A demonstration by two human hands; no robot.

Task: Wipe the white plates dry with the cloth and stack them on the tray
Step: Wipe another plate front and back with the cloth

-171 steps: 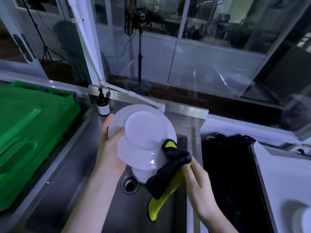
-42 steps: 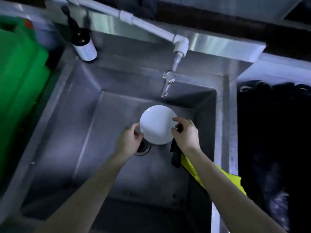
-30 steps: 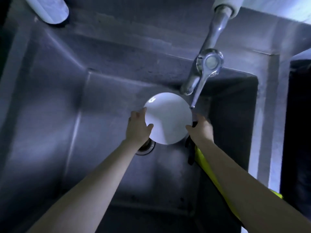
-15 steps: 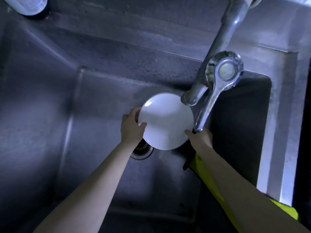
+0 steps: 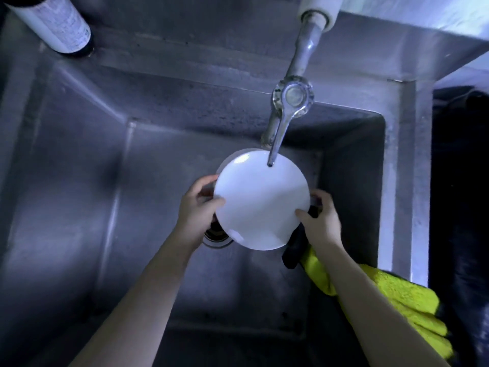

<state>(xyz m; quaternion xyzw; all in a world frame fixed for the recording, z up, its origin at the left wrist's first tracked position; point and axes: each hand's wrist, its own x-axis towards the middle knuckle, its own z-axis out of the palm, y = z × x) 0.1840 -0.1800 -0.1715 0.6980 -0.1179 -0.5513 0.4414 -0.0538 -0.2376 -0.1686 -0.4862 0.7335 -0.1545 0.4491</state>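
Observation:
A round white plate [image 5: 260,201] is held flat above the bottom of the steel sink [image 5: 79,207], just under the tap's lever. A second white rim peeks out behind its upper left edge. My left hand [image 5: 197,209] grips the plate's left edge, thumb on top. My right hand [image 5: 318,221] grips the right edge and also holds the black and yellow cloth [image 5: 383,295], which trails under my right forearm over the sink's right wall. No tray is in view.
The chrome tap [image 5: 289,102] reaches down from the back wall, its lever tip over the plate. A dark bottle with a white label [image 5: 57,25] stands at the back left corner. The drain [image 5: 217,237] lies under the plate. A dark basin [image 5: 460,207] lies to the right.
Earlier the plate was held up high and rubbed with the cloth. Since then both hands have held a plate low in the sink, and my head has moved closer to it.

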